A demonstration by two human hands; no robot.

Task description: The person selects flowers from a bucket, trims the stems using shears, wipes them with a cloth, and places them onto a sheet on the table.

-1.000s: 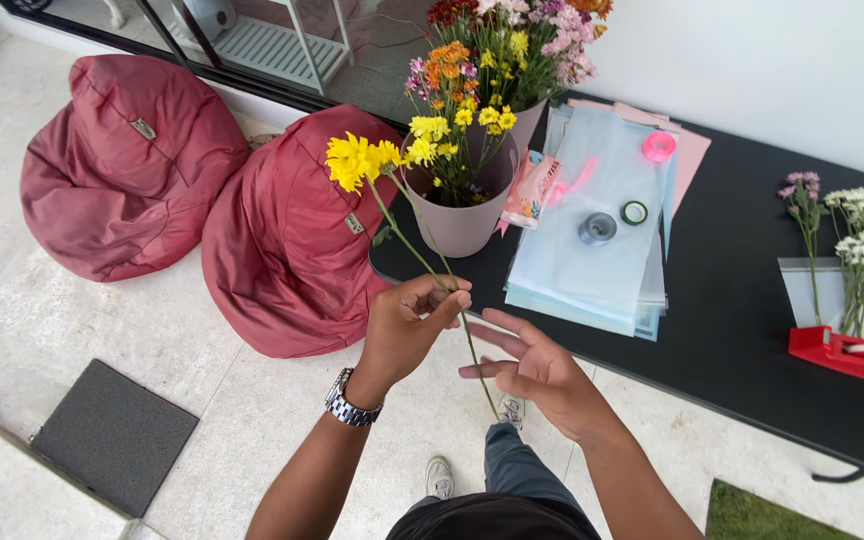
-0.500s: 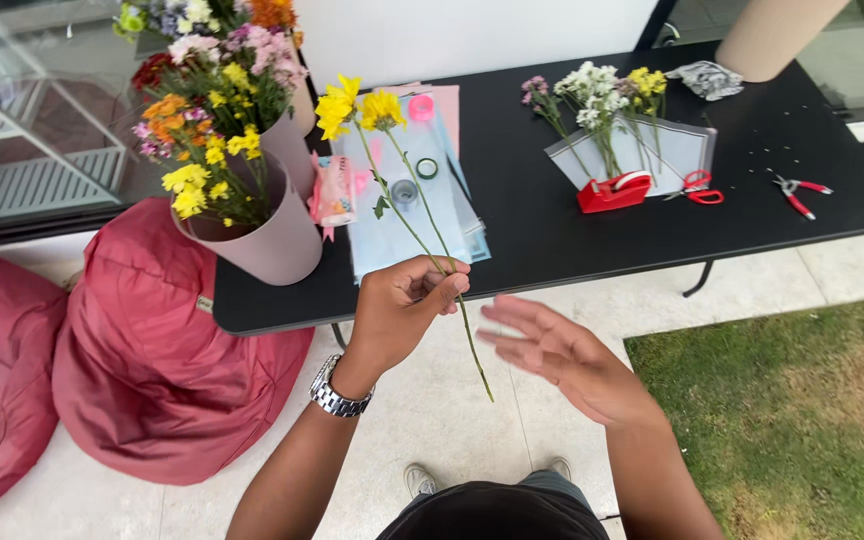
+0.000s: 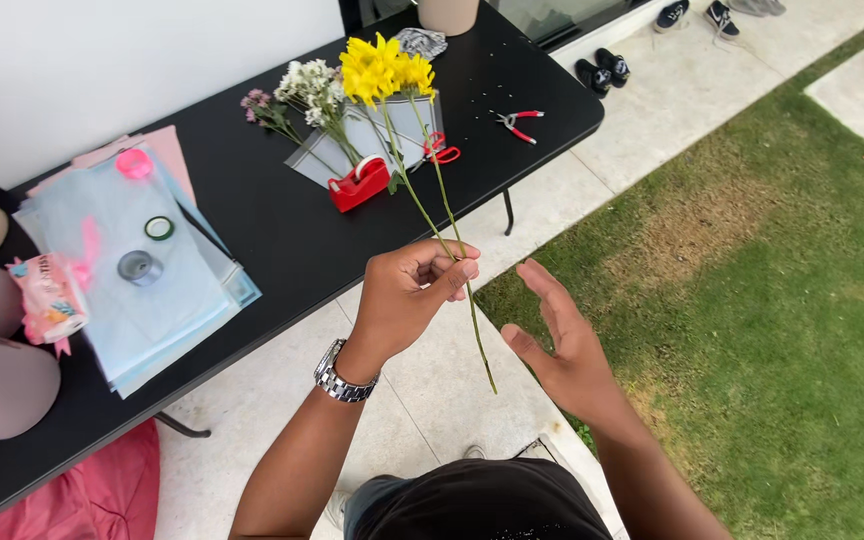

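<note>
Pinching yellow flower stems (image 3: 422, 205) in left hand (image 3: 412, 300), blooms now over bench (image 3: 282, 230) nr red tape dispenser (image 3: 359, 184), away from pot; right hand (image 3: 557, 345) open, empty, beside stem ends.

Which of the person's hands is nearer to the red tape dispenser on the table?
Left. The left hand, pinching the yellow flowers by their stems, sits just below the red tape dispenser; the open right hand hangs lower, off the table.
</note>
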